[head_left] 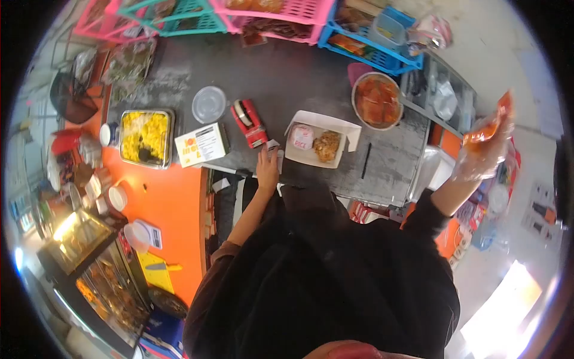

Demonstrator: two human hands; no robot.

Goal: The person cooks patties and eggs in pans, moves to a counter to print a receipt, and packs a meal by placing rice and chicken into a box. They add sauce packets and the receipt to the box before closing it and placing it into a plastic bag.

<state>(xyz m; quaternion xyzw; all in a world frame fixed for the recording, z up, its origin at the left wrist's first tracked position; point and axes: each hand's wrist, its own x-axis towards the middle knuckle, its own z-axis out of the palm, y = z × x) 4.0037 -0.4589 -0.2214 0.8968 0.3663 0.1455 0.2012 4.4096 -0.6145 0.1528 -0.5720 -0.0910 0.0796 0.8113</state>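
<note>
My left hand point(267, 169) is at the lower end of a red tape dispenser point(250, 124), its fingers close together by a small whitish piece. What they grip there is too small to make out. To its right stands an open white takeaway box point(311, 158) holding a wrapped round of rice point(302, 137) and a browned, fried-looking piece of food point(327, 146). Far to the right, my right hand point(478, 163) is raised, covered in clear plastic. It is closed on a clear plastic packet of orange-red sauce point(491, 127).
A bowl of red sauce packets point(376, 100) sits at the back right. Left of the dispenser are a round clear lid point(209, 105), a printed white box point(202, 145) and a tray of yellow food point(144, 136). Colored baskets point(272, 13) line the back.
</note>
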